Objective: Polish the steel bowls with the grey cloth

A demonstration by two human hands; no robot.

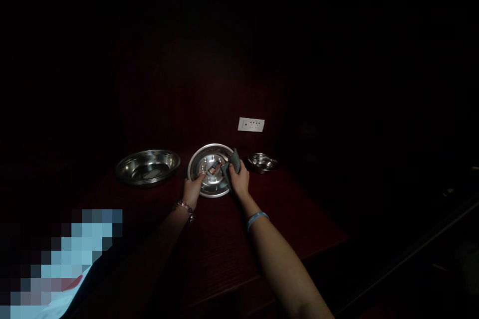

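Note:
A shiny metal basin [215, 187] is held tilted up, its inside facing me, with a printed label [214, 168] at the middle of its bottom. My left hand [193, 191] grips the lower left rim, thumb over the inside. At the right rim, my right hand [240, 179] is closed around a grey cloth [235, 161], which is folded over the basin's edge and touches its inside. The fingers of both hands are partly hidden behind the basin and cloth.
Wide metal basins [147, 182], apparently nested, stand on the dark red table [224, 249] at left. Smaller metal bowls [262, 163] sit at right. A white power socket panel [251, 124] is on the back wall. A blurred bright patch [75, 254] lies lower left; surroundings are very dark.

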